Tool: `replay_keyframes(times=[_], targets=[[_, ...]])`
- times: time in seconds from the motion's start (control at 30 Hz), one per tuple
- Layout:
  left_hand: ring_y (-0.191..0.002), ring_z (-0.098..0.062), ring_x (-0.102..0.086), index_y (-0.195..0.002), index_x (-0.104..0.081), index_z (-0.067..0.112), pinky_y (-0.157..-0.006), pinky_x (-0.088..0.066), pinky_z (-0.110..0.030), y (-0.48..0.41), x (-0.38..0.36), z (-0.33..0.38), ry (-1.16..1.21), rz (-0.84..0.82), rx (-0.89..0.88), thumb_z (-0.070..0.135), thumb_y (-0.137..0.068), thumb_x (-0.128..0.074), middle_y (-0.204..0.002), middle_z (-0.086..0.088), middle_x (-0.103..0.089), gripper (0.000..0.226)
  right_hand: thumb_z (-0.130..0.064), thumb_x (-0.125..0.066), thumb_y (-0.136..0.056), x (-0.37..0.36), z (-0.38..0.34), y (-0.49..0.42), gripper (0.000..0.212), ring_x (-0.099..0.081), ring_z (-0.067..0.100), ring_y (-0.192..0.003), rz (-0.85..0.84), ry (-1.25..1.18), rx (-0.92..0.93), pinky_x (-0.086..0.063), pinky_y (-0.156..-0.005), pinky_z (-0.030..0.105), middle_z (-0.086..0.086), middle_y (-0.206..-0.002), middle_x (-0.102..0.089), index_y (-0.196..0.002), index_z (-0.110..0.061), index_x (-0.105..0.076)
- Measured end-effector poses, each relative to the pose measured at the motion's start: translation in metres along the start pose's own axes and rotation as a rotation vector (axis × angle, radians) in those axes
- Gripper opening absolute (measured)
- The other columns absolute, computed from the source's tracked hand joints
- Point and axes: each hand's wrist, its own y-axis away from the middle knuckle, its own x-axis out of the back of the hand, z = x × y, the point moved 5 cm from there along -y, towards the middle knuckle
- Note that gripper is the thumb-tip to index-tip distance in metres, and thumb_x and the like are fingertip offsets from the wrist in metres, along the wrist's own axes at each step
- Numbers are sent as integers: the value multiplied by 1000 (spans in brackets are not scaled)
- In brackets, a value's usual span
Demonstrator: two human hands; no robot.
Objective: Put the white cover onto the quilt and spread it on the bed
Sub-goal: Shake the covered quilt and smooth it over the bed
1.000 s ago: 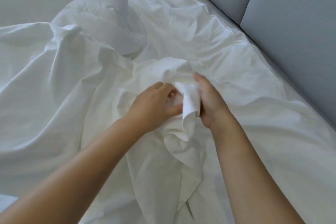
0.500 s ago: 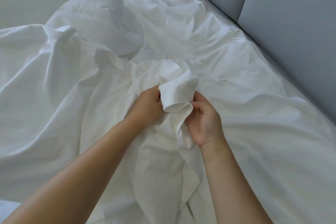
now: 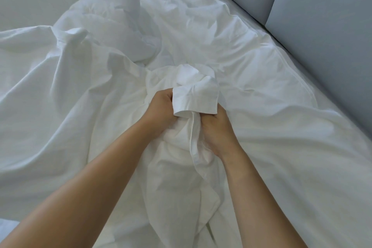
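Your left grip (image 3: pixel 161 107) and right grip (image 3: pixel 218 134) both clench the white cover (image 3: pixel 196 96) at its corner, probably seating the quilt inside.

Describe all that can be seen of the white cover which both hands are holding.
The white cover looks like thin, smooth cotton, heavily creased. A bunched part of it is gripped by the left hand and the right hand, close together. A folded flap stands above them, and a hemmed edge runs down between them. The rest lies in loose folds. Its full outline cannot be told among the white folds.
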Motion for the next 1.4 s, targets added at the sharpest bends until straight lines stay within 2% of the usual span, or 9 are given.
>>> replay_keyframes(times=[0.17,0.27,0.37,0.63,0.87,0.93,1.1,1.27,1.4], targets=[[-53,-1,-58,-75,-66,15,-50,-45,-15,-4,-2,-3,88,-55,64,-1,-82,-63,-58,11,-62,17,-13,-53,-93,12,1,2,20,-64,13,-80,114,-107,22,-52,-71,29,-5,-81,-67,-82,-21,-68],[-63,-18,-54,-83,-59,-7,-59,-44,-30,-5,1,-7,164,-40,93,8,-72,-71,-70,-9,-57,21,-13,-51,-93,29,13,3,29,-36,15,-58,253,-63,-2,-31,-53,30,4,-62,-39,-67,-4,-43],[-45,-10,-43,-57,-46,12,-46,-36,-20,-4,2,-10,216,-31,117,7,-75,-73,-53,3,-47,33,-8,-51,-90,37,26,4,27,-29,13,-58,257,88,-34,-25,-53,27,-1,-59,-33,-65,-10,-39],[-47,-10,-38,-55,-45,20,-47,-30,-24,0,-12,-16,271,-12,127,20,-71,-80,-53,4,-44,39,-13,-61,-84,35,38,9,19,-46,13,-62,263,195,-154,-37,-56,25,-4,-67,-52,-70,-14,-48],[-40,-1,-32,-59,-43,16,-42,-27,-14,6,-26,-5,14,-50,-42,17,-76,-78,-51,9,-39,39,7,-37,-73,96,-10,2,33,-56,15,-74,749,-230,1,-50,-76,32,1,-77,-58,-79,-19,-57],[-42,-2,-33,-60,-43,16,-43,-28,-13,11,-27,-5,-28,-39,-65,20,-76,-78,-53,8,-39,39,-15,-51,-74,90,-27,-5,8,-54,15,-73,610,-166,-37,-44,-71,28,2,-78,-57,-80,-18,-56],[-48,1,-41,-62,-44,25,-49,-32,-12,35,-32,5,-180,-77,-230,18,-77,-76,-55,13,-44,36,-46,-71,-77,22,-8,-7,41,-69,25,-82,-142,349,-576,-56,-71,34,9,-91,-71,-97,-10,-68],[-50,4,-45,-62,-42,33,-51,-33,-9,77,-23,-12,-218,-93,-296,17,-78,-76,-49,19,-46,41,-4,-57,-81,-6,-1,7,8,-67,29,-78,-72,369,-439,-56,-67,36,12,-82,-67,-85,-7,-62],[-53,-7,-45,-68,-55,13,-52,-38,-19,100,24,-19,123,-47,-84,26,-69,-60,-55,10,-49,14,-12,-47,-87,-39,-17,48,12,-57,14,-66,-71,361,-146,-43,-57,24,-2,-71,-59,-89,-12,-59]])
